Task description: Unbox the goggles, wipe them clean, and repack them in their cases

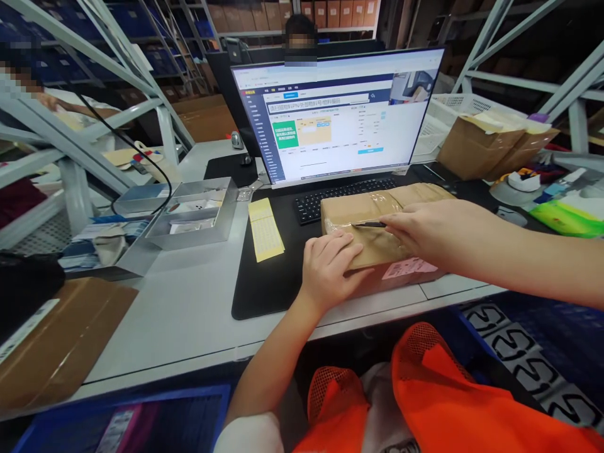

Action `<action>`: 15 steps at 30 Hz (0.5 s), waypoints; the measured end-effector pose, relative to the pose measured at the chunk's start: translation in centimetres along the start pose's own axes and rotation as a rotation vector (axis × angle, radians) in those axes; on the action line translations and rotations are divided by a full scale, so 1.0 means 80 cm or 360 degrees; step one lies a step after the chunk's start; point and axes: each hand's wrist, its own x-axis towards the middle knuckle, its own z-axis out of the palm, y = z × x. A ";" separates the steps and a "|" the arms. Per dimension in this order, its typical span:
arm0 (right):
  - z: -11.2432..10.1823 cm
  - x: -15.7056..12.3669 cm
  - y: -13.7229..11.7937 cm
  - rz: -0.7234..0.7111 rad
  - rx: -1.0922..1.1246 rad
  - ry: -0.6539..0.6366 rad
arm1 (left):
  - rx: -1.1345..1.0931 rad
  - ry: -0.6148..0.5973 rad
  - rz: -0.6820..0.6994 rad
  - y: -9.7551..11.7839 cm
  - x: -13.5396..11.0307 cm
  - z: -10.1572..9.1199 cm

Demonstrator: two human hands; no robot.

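A taped cardboard box (377, 248) lies on the black desk mat in front of the keyboard, with a pink label (409, 267) on its near side. My left hand (333, 267) rests flat on the box's left end, fingers stretched over the top edge. Gripped in my right hand (419, 229) is a thin dark pointed tool (370, 224), perhaps a blade or pen; its tip touches the taped top close to my left fingers. The handle is hidden inside my right hand.
Behind the box stand a keyboard (346, 196) and a lit monitor (330, 126). Yellow label sheets (265, 231) lie on the mat (255, 283). Grey trays (198, 214) and a brown parcel (61, 346) are left; another carton (476, 148) is right. Two other people are beyond the desk.
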 end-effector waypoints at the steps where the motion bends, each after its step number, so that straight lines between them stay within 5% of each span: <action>1: -0.002 -0.005 -0.002 0.0018 -0.0045 -0.0023 | 0.0000 -0.0006 0.0001 0.000 0.000 0.000; 15: -0.018 -0.044 0.015 0.0326 -0.0141 -0.0257 | 0.0031 -0.0012 0.0036 0.000 -0.002 0.001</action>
